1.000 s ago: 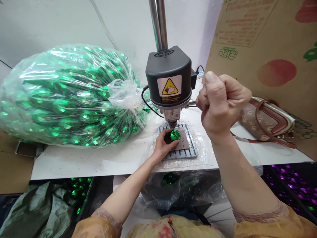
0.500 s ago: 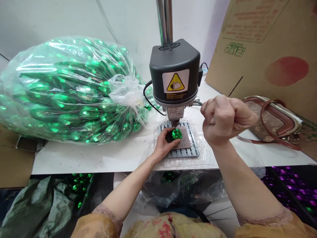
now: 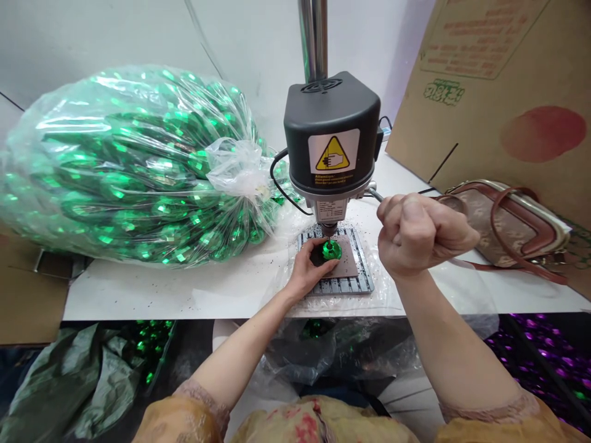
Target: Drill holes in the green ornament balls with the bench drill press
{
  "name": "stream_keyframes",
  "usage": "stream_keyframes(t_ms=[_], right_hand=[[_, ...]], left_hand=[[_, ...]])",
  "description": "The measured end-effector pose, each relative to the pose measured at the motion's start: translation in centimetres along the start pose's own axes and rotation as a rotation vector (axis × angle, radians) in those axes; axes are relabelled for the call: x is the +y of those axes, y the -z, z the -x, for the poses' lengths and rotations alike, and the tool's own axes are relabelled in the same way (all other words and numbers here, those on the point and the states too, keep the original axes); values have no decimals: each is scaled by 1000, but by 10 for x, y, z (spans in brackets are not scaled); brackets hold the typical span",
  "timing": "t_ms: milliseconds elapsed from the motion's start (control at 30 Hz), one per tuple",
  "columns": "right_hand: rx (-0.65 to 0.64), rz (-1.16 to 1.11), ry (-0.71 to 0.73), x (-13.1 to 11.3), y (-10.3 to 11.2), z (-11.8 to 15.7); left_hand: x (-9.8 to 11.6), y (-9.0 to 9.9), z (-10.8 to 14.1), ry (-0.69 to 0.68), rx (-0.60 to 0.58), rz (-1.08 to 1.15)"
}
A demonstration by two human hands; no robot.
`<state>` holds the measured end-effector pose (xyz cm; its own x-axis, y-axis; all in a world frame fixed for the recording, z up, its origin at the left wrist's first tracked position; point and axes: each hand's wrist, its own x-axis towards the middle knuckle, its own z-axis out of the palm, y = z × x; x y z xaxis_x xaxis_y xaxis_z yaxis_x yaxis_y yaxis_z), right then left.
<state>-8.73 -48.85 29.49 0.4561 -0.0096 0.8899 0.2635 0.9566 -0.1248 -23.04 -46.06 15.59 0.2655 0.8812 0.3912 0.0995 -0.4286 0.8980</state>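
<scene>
A small green faceted ball sits on a flat square pad on the slotted metal base of a drill press. My left hand grips the ball from the left between thumb and fingers. Directly above it is the chuck, its thin bit reaching down to the top of the ball. My right hand is closed in a fist around the end of the press's feed lever, right of the motor housing. The lever's grip end is hidden inside the fist.
A big clear bag of green shiny balls lies on the white table to the left. On the right are a handbag and a cardboard box. Dark shavings and plastic film surround the base. Purple shiny pieces lie below right.
My right hand is slightly lower, and more of the lever shows beside it. My left hand keeps its grip on the ball. The whole view has shifted a little.
</scene>
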Motion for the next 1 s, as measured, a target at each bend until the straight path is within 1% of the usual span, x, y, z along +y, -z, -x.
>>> stream_keyframes(t_ms=[200,300,367,433,500,567,633,700,733,767,800,833,933,967,1000], right_hand=[[-31,-60,56,5,3,2],[-59,-69,81,5,8,7],[-72,-50,77,3,10,11],[-54,-30,60,-1,8,10],[3,-3,-14,-7,1,1],[23,23,-147,-11,-9,-17],[-21,36,-283,-12,-19,-37],[-86,44,-353,-10,-26,-53],[-102,51,-365,-8,-27,-58],[-109,56,-368,-6,-28,-61],[-114,58,-366,-4,-28,-62],[-112,53,-357,-3,-28,-62],[-104,21,-336,-3,-28,-59],[-93,8,-330,-4,-28,-58],[-82,-2,-329,-4,-28,-57]], left_hand=[[-1,0,0,-3,-3,-2],[-2,1,0,-5,2,-16],[-2,0,0,-1,0,-12],[-2,0,-1,12,-6,-1],[0,-2,-2,25,1,6],[5,-2,-3,34,28,-14],[13,-1,0,29,70,-70],[24,4,10,-18,119,-164],[28,7,18,-69,119,-222],[32,11,29,-143,86,-283],[35,16,41,-240,13,-353],[36,20,54,-367,-92,-433],[32,34,93,-820,-490,-746],[29,37,103,-926,-598,-856],[25,40,111,-987,-688,-947]])
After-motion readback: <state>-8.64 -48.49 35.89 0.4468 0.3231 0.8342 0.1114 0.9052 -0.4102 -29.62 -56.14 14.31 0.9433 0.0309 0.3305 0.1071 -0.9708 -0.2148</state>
